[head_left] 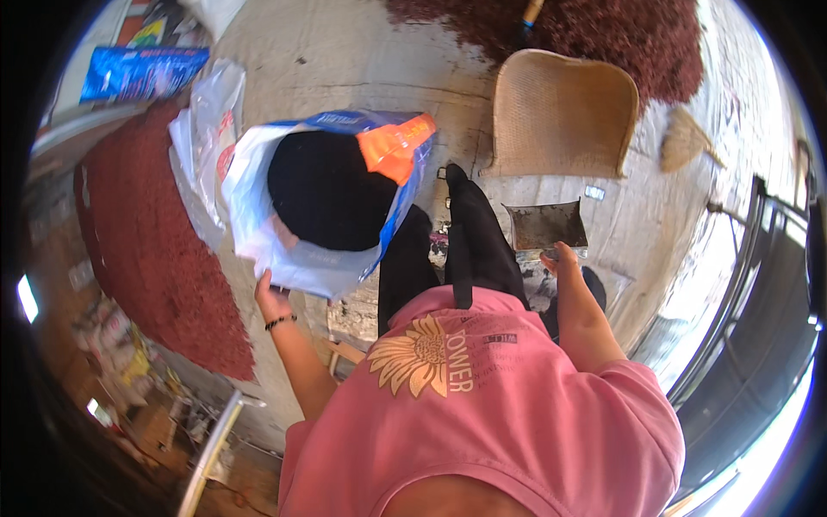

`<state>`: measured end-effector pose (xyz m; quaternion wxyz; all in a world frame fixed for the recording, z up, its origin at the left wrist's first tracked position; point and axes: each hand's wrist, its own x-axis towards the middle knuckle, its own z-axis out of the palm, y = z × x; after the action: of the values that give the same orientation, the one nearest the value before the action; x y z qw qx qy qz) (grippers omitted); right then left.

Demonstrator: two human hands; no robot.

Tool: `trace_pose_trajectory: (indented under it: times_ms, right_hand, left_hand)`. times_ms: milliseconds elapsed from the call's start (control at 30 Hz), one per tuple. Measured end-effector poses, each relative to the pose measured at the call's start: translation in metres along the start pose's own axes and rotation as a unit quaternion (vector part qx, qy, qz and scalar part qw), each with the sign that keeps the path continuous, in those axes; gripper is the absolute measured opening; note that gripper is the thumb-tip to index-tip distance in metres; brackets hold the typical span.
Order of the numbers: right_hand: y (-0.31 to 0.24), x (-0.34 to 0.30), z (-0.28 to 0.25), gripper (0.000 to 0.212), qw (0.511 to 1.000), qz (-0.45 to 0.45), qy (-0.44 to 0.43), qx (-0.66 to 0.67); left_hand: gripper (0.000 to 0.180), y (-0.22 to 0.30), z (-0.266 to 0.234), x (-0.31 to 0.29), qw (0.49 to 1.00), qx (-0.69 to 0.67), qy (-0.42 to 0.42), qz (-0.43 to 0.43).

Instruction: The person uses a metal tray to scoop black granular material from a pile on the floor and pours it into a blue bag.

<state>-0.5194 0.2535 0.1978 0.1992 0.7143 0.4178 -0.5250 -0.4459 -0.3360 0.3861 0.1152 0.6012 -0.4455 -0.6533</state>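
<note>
A large white and blue plastic bag [250, 207] stands wide-mouthed in front of me to the left. Its inside is filled with something deep black [327, 194], whose texture I cannot make out. An orange plastic piece [396, 148] lies over its far right rim. My left hand [273, 295] grips the bag's near left edge, with part of the fingers hidden by the plastic. At my right leg, my right hand [562, 257] holds a dark, open metal scoop [547, 226] by its near side. Only a little dark residue shows in the scoop.
A woven basket scoop [564, 116] lies ahead on the right, before a reddish-brown shredded heap [637, 43]. A second such heap [164, 250] spreads at left, beside crumpled clear plastic bags [209, 146]. A small broom [689, 142] and black metal railing [741, 258] are at right.
</note>
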Motion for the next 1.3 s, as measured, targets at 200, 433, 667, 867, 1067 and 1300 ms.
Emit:
trace_pose_trajectory:
  times_ms: [200, 433, 667, 867, 1067, 1300]
  right_hand:
    - [0.049, 0.069, 0.003, 0.033, 0.998, 0.051, 0.038, -0.006]
    - [0.110, 0.141, -0.012, 0.033, 0.992, 0.081, 0.063, 0.073]
    - [0.153, 0.096, -0.026, 0.026, 0.984, 0.148, -0.019, -0.101]
    - [0.047, -0.071, 0.093, 0.043, 0.874, -0.199, -0.359, -0.261]
    - [-0.016, -0.281, 0.201, 0.075, 0.602, -0.502, -0.537, -0.310]
    - [0.031, -0.292, 0.262, 0.055, 0.492, -0.637, -0.465, -0.368]
  left_hand:
    - [0.044, 0.013, -0.022, 0.007, 0.995, 0.069, -0.066, -0.017]
    - [0.039, 0.030, -0.011, 0.007, 0.982, 0.191, 0.000, -0.013]
    - [0.040, 0.024, -0.010, 0.000, 0.992, 0.113, -0.040, -0.035]
    - [0.044, 0.003, -0.024, 0.016, 0.995, 0.016, -0.093, -0.013]
    - [0.039, -0.002, -0.008, 0.014, 0.988, -0.058, -0.139, 0.044]
    - [0.040, -0.027, 0.013, 0.041, 0.981, -0.058, -0.102, 0.152]
